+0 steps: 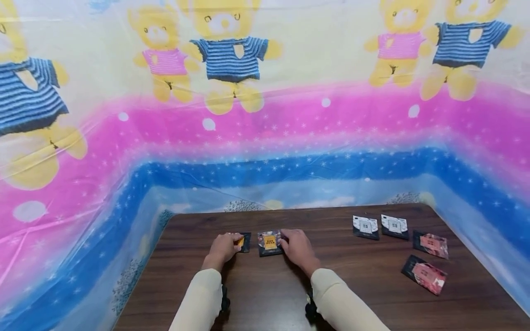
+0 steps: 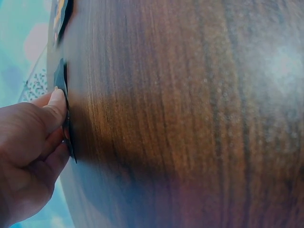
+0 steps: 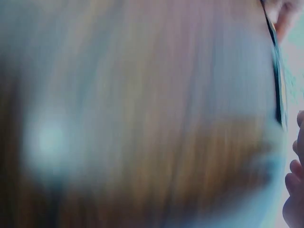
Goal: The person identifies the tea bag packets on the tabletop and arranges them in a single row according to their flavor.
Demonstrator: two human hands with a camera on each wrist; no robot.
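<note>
My left hand [image 1: 223,249] pinches a flat dark packet [image 1: 246,243] with a yellow label, on the far left part of the table. In the left wrist view the thumb of the left hand [image 2: 26,137] lies over that packet [image 2: 61,76], with fingers curled at its near side. Just to its right lies a second packet [image 1: 270,242], patterned and dark with a yellow label. My right hand [image 1: 298,248] is at this packet's right edge. In the blurred right wrist view, loosely curled fingers of the right hand [image 3: 295,180] show a gap from the packet [image 3: 278,85].
On the right of the brown wooden table [image 1: 265,294] lie two white packets, one [image 1: 365,227] beside the other [image 1: 394,226]. Two red-and-black packets, a farther one [image 1: 431,244] and a nearer one [image 1: 425,274], lie beyond them. A bear-printed cloth [image 1: 298,119] hangs behind the table.
</note>
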